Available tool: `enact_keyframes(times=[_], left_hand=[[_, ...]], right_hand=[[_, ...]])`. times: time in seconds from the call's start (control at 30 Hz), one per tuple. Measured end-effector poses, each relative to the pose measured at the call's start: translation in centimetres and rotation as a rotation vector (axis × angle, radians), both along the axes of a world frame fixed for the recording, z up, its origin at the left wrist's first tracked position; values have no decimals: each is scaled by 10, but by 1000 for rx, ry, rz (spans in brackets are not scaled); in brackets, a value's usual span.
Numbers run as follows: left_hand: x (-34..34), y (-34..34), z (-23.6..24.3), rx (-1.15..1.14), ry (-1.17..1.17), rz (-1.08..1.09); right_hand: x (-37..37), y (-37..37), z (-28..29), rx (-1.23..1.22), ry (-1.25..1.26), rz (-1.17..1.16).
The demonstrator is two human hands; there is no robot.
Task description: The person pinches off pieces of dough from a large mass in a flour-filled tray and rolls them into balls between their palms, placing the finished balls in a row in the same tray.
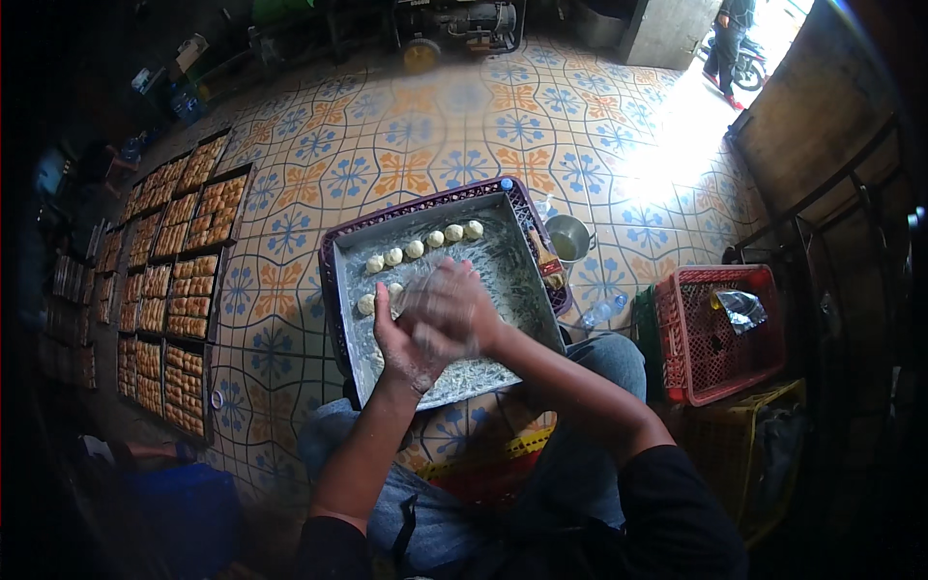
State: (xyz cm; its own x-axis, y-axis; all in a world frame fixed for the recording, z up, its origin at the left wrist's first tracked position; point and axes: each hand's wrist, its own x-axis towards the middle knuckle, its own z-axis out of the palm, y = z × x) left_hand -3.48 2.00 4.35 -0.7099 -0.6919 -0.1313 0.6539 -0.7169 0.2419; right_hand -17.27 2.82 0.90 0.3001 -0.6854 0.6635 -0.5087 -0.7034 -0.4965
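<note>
My left hand [406,350] and my right hand [456,307] are cupped together above a large metal tray [493,217] dusted with white flour. Motion smears the right hand, which lies over the left palm. The left thumb points up; its fingers are mostly covered. Whatever is between the palms is hidden. Round pale dough balls [416,248] form a row along the tray's far side. Nearer, more dough balls [366,305] sit at the left, partly behind my hands. A purple plastic crate [333,237] surrounds the tray.
Trays of golden baked pieces [184,300] cover the floor at left. A brush [543,253] rests on the crate's right rim, beside a metal pot [568,238] and plastic bottle [604,310]. A red crate [720,333] stands right. A person [732,48] is near the bright doorway.
</note>
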Motion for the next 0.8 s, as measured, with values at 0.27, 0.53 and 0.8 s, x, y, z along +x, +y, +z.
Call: enact_keyframes(times=[0.27, 0.53, 0.8], left_hand=[[6, -20, -32, -133, 167, -62], [-1, -15, -23, -489, -240, 295], [-28, -7, -61, -1349, -1145, 425]], right_hand=[[29, 28, 18, -188, 36, 151], [18, 2, -3, 1003, -1606, -2], [35, 11, -63, 1136, -2031, 611]])
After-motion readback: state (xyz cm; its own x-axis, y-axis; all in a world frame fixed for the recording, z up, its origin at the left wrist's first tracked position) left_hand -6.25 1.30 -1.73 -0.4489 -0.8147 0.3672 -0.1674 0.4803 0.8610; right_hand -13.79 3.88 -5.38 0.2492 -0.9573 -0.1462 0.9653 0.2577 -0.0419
